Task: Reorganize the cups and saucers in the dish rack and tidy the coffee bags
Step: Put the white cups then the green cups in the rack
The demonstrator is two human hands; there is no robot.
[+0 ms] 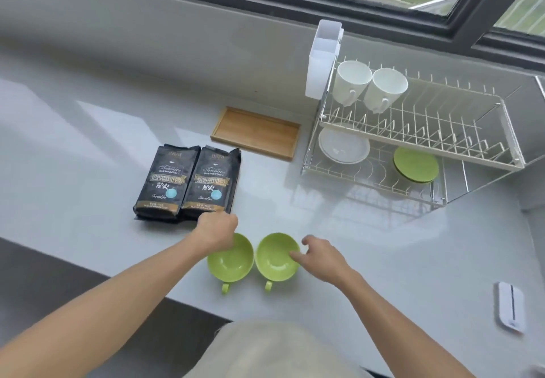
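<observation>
Below, left hand (216,231) curled over one green cup (231,262), right hand (320,259) spread on the other cup (276,256), both empty.

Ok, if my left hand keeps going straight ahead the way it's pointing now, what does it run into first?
Probably the right-hand coffee bag. Your left hand sits above the far rim of the left green cup, knuckles aimed away from you at the bag's near end. Whether it already touches the bag is unclear.
</observation>
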